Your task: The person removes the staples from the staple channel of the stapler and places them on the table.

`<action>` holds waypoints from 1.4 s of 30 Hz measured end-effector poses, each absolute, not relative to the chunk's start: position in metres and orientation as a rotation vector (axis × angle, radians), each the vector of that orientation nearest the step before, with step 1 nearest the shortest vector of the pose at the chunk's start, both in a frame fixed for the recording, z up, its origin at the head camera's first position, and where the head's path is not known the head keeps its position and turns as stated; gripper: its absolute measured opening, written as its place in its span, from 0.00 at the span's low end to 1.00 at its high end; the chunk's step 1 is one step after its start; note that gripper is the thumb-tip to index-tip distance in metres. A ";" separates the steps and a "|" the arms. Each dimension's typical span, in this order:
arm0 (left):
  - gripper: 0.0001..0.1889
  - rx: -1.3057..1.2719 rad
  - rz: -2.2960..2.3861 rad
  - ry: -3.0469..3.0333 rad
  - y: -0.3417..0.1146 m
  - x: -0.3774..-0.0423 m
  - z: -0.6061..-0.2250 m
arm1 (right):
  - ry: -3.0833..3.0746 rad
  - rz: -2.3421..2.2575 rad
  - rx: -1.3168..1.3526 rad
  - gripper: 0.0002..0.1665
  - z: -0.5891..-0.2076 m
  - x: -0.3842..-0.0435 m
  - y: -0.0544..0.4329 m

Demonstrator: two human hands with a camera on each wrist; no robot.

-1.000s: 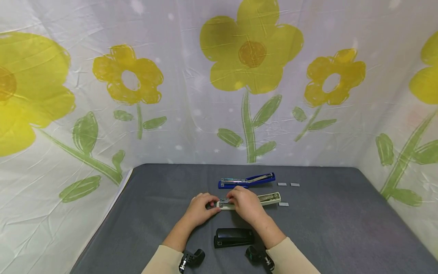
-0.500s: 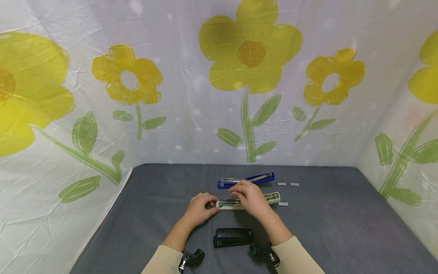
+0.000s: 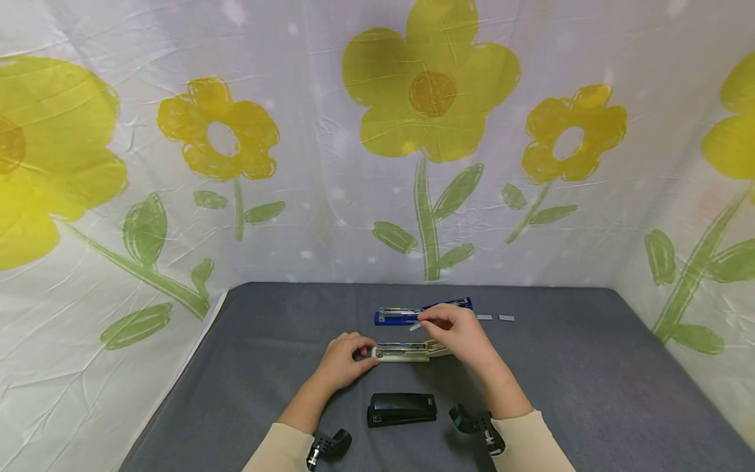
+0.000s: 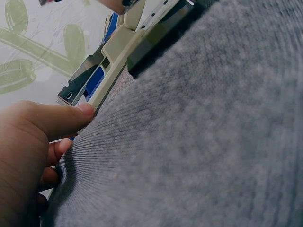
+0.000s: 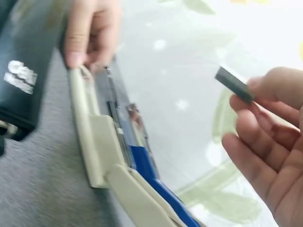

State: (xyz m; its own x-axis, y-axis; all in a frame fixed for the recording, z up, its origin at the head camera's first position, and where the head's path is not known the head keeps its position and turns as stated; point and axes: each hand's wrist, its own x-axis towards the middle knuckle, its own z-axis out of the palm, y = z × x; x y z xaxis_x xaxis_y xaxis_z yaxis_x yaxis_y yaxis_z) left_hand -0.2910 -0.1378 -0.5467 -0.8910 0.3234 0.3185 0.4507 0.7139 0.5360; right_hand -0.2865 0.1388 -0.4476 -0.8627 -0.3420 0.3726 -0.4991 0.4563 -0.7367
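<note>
My left hand [image 3: 348, 359] holds the front end of an opened cream stapler [image 3: 401, 358] between thumb and fingers. In the head view its metal staple channel lies bare, and the lid leans back to the right, partly hidden by my right hand [image 3: 459, 333]. That hand pinches a small grey strip of staples [image 5: 234, 84] between thumb and fingertips, raised above the cream stapler. Just beyond lies a blue stapler [image 3: 401, 321], opened too, its lid partly covered by my right hand. A closed black stapler [image 3: 402, 410] lies nearer, between the forearms.
Two more staple strips, a left one [image 3: 485, 317] and a right one [image 3: 506, 318], lie beside the blue stapler. Grey cloth [image 3: 265, 328] covers the table. A flower-printed curtain [image 3: 330, 196] hangs behind and at both sides.
My right hand has lifted away from the cream stapler's channel, up and to the right, with the staple strip in its fingers. My left hand stays on the stapler's end.
</note>
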 end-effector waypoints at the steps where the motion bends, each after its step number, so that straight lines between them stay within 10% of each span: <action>1: 0.10 -0.622 -0.928 -2.715 -0.138 -0.291 -0.547 | -2.528 1.420 0.735 0.08 -0.446 -0.286 0.142; 42: 0.10 -0.601 -0.948 -2.724 -0.137 -0.291 -0.547 | -2.676 1.624 0.217 0.15 -0.491 -0.290 0.314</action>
State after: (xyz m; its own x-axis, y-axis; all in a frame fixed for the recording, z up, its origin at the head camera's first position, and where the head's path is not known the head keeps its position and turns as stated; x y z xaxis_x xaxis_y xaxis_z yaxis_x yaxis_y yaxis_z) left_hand -0.2913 -0.1367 -0.5469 -0.8983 0.3113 0.3100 0.4365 0.7124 0.5496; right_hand -0.2898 0.3139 -0.4915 -0.9905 -0.1159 0.0744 -0.1195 0.4547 -0.8826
